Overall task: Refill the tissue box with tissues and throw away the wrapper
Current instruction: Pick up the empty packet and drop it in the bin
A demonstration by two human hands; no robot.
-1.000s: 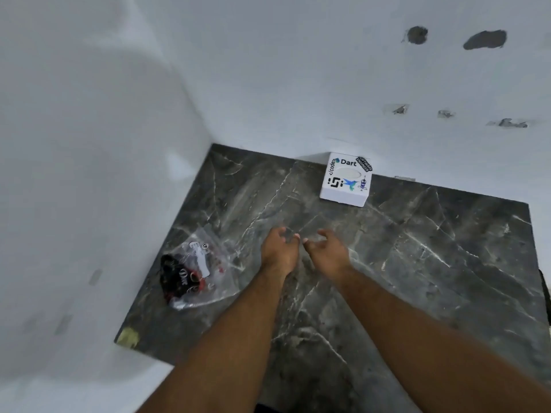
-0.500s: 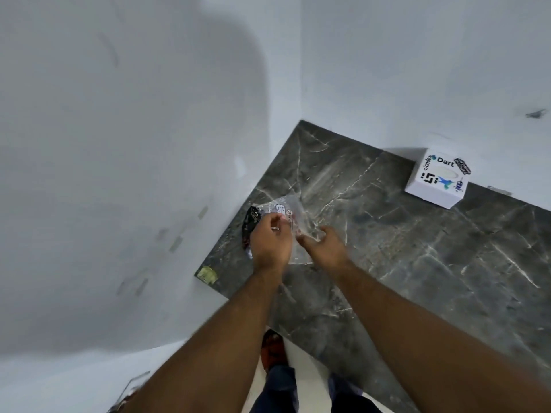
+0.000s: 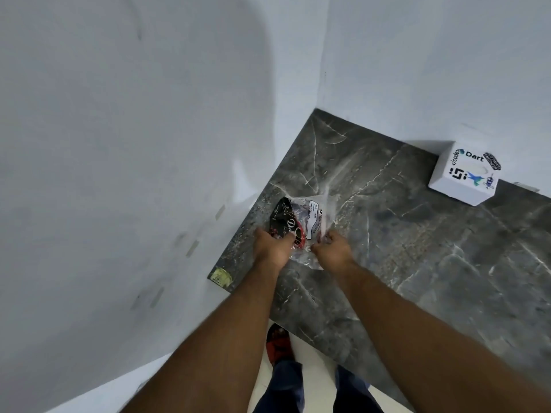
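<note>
A crumpled clear plastic wrapper [image 3: 301,222] with black, red and white print lies near the left edge of the dark marble counter [image 3: 417,248]. My left hand [image 3: 272,247] grips its near left side. My right hand [image 3: 332,251] pinches its near right edge. The white tissue box [image 3: 463,174], covered in stickers, stands against the back wall at the far right, well away from both hands. I see no loose tissues.
White walls meet in a corner just left of and behind the counter. A yellow sticker [image 3: 220,277] marks the counter's near left corner. Below the counter edge are a pale floor, my blue trouser legs [image 3: 301,389] and a red sandal [image 3: 278,342].
Both hands moved left from the middle of the counter to the wrapper and took hold of it. The view swung left, so the tissue box now sits far right.
</note>
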